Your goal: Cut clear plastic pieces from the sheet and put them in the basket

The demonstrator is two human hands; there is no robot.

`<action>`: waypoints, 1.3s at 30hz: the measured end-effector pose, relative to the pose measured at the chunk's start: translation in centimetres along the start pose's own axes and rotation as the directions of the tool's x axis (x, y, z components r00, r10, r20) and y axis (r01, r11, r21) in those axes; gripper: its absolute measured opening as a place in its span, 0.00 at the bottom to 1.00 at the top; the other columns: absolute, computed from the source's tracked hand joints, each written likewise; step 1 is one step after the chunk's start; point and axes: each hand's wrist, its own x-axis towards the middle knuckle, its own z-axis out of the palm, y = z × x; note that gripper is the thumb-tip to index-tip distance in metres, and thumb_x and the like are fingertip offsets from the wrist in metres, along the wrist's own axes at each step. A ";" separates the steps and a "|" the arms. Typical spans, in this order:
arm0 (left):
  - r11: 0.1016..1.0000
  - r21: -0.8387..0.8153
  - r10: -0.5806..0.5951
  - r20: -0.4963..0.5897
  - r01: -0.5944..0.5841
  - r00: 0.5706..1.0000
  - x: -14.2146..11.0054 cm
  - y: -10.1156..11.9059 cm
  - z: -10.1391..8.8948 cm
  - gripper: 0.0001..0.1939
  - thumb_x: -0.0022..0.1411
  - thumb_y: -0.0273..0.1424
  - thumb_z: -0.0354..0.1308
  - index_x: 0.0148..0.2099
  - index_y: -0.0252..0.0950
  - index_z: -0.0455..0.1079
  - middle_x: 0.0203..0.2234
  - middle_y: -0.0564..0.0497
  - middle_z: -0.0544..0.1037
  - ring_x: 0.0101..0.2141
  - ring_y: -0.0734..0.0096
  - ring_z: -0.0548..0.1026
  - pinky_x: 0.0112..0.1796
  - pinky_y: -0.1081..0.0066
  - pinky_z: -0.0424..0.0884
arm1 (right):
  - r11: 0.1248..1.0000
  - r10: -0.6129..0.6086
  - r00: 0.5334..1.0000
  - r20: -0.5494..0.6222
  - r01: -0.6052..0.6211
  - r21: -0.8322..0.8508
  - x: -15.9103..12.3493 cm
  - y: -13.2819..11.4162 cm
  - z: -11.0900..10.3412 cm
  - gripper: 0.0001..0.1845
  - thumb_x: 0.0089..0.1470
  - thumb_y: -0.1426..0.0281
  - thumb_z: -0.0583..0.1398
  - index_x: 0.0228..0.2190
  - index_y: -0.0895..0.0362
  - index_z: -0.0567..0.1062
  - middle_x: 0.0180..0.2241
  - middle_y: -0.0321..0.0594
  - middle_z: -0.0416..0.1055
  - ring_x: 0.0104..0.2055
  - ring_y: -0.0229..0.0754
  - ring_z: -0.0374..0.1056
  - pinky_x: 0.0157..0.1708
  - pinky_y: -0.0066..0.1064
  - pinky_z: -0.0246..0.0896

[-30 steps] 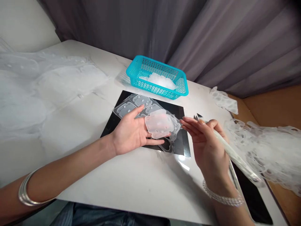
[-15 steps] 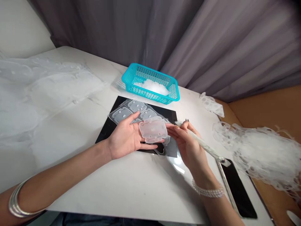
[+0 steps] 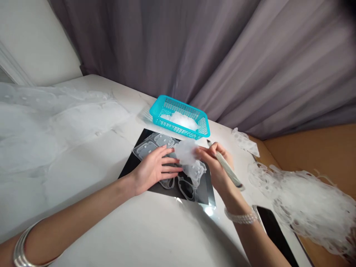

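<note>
My left hand is open, palm down with fingers spread, over a translucent plastic sheet marked with rounded-rectangle shapes. That sheet lies on a black mat. My right hand pinches a small frosted plastic piece, blurred by motion, between its fingertips above the sheet. The same hand also grips a pale pen-shaped tool, slanting across the palm; its exact kind I cannot make out. Beyond both hands stands a turquoise basket with several white translucent pieces inside.
A large stack of translucent sheets covers the table's left side. At right a tangled heap of cut plastic scraps lies by a phone. A perforated scrap rests near the back right. A grey curtain hangs behind.
My left hand has turned from palm up to palm down and no longer supports the plastic piece. My right hand now carries that piece, slightly farther toward the basket. The camera view has tilted upward.
</note>
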 end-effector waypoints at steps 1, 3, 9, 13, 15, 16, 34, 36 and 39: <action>0.980 0.179 0.108 -0.081 -0.092 0.991 0.3 0.3 -0.5 0.32 0.70 0.46 0.40 0.68 0.33 0.55 0.57 0.35 0.73 0.50 0.55 0.78 0.53 0.57 0.71 | 0.989 -0.102 0.994 -0.050 0.096 -0.116 1.8 -0.1 0.0 0.22 0.53 0.66 0.66 0.24 0.52 0.56 0.25 0.33 0.70 0.30 0.40 0.68 0.32 0.32 0.61; 0.811 0.548 0.347 -0.169 -0.205 0.922 1.0 1.1 -1.7 0.29 0.71 0.42 0.39 0.67 0.32 0.57 0.56 0.36 0.74 0.50 0.59 0.78 0.50 0.61 0.74 | 0.902 -0.303 0.948 -0.101 0.252 -0.350 5.9 -0.5 0.2 0.20 0.56 0.63 0.63 0.23 0.50 0.56 0.25 0.34 0.68 0.34 0.43 0.70 0.34 0.35 0.64; 0.324 0.942 0.669 -0.164 -0.085 0.725 2.2 3.2 -6.0 0.24 0.66 0.34 0.48 0.61 0.32 0.66 0.58 0.39 0.72 0.61 0.53 0.65 0.61 0.54 0.60 | 0.772 -0.331 0.918 0.217 0.396 -0.498 14.7 0.0 3.5 0.15 0.66 0.62 0.56 0.46 0.60 0.74 0.45 0.43 0.73 0.47 0.44 0.72 0.46 0.41 0.69; 0.069 0.994 0.677 -0.111 0.087 0.728 2.1 2.8 -7.1 0.22 0.64 0.30 0.51 0.58 0.29 0.69 0.51 0.35 0.75 0.57 0.46 0.66 0.58 0.50 0.60 | 0.743 -0.302 0.920 0.249 0.391 -0.543 12.8 0.7 3.0 0.15 0.68 0.63 0.53 0.46 0.60 0.73 0.45 0.44 0.73 0.49 0.45 0.72 0.46 0.40 0.69; -0.015 0.988 0.657 -0.107 0.154 0.746 2.1 2.4 -7.2 0.20 0.64 0.30 0.51 0.56 0.29 0.70 0.49 0.35 0.75 0.55 0.46 0.67 0.55 0.51 0.63 | 0.730 -0.307 0.936 0.175 0.349 -0.587 9.2 0.5 1.4 0.16 0.68 0.61 0.51 0.33 0.57 0.70 0.33 0.41 0.71 0.47 0.46 0.74 0.40 0.34 0.67; -0.047 0.982 0.647 -0.110 0.183 0.754 2.1 2.3 -7.2 0.19 0.65 0.30 0.52 0.56 0.29 0.71 0.48 0.35 0.76 0.54 0.46 0.68 0.54 0.52 0.64 | 0.722 -0.299 0.944 0.138 0.319 -0.614 6.8 0.4 0.5 0.16 0.67 0.60 0.52 0.29 0.55 0.65 0.28 0.39 0.68 0.43 0.47 0.75 0.35 0.32 0.64; -0.265 0.886 0.581 -0.168 0.381 0.796 1.8 3.0 -7.5 0.16 0.66 0.27 0.47 0.48 0.27 0.73 0.46 0.32 0.77 0.50 0.44 0.72 0.48 0.53 0.67 | 0.552 0.122 0.881 0.457 0.323 -0.769 -11.2 0.0 -3.9 0.11 0.52 0.80 0.48 0.29 0.51 0.55 0.26 0.36 0.65 0.25 0.40 0.63 0.22 0.29 0.57; -0.282 0.870 0.583 -0.179 0.404 0.793 1.5 3.2 -7.2 0.17 0.65 0.26 0.46 0.49 0.25 0.72 0.47 0.30 0.76 0.51 0.43 0.72 0.48 0.52 0.67 | 0.559 0.236 0.835 0.497 0.302 -0.773 -11.7 -1.2 -4.4 0.10 0.53 0.78 0.49 0.28 0.51 0.55 0.27 0.36 0.66 0.24 0.40 0.63 0.21 0.29 0.56; -0.298 0.853 0.557 -0.209 0.428 0.804 0.8 3.5 -6.6 0.18 0.64 0.25 0.45 0.50 0.24 0.71 0.46 0.29 0.76 0.50 0.42 0.73 0.46 0.54 0.69 | 0.528 0.330 0.813 0.480 0.263 -0.808 -12.1 -1.9 -5.3 0.09 0.57 0.75 0.50 0.27 0.50 0.56 0.27 0.37 0.67 0.25 0.42 0.64 0.22 0.30 0.57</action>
